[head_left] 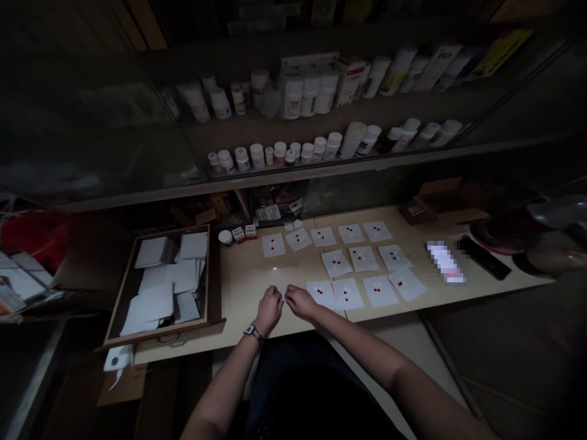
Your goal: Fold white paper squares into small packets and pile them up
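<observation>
My left hand [268, 308] and my right hand [300, 301] meet over the front of the wooden counter [243, 281], fingertips pinched together on a small white piece [285, 299] between them; what it is cannot be made out. A watch sits on my left wrist. Just right of my hands lie several white paper squares [362, 260] in rows, each with red and white pills on it. The nearest square [321, 293] touches my right hand's far side.
An open wooden drawer [158, 333] at the left holds stacked white paper squares. Small boxes and a round tin [225, 237] sit at the counter's back. Shelves of white pill bottles [293, 153] stand behind. A dark phone [483, 256] and cardboard box [440, 201] lie at right.
</observation>
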`<state>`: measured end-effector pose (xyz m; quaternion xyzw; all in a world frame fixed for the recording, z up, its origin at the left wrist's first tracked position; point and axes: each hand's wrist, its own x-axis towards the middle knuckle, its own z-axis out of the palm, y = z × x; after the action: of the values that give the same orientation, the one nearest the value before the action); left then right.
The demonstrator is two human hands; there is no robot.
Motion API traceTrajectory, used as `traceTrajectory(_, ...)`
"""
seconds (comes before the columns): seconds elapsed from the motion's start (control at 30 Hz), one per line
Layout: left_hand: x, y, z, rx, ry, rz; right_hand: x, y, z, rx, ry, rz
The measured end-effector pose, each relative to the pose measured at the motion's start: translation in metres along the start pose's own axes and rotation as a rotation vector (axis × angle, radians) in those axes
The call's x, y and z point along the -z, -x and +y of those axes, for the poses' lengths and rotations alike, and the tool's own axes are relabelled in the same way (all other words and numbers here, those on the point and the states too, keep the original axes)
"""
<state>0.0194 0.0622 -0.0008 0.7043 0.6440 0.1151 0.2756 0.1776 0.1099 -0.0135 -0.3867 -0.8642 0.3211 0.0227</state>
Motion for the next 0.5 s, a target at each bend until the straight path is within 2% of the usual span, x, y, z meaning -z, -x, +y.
traceTrajectory(0.13, 0.003, -0.007, 0.0, -0.014, -0.019, -0.065, 0.0, -0.001, -0.002, -0.034, -0.002, -0.016)
traceTrajectory(0.4, 0.006, -0.008, 0.005, 0.011, 0.006, -0.101, 0.008, -0.009, -0.005, -0.117, 0.034, -0.1)
traceTrajectory(0.5, 0.005, -0.007, 0.002, -0.043, 0.013, -0.096, 0.011, -0.009, -0.004, -0.106, -0.007, -0.088)
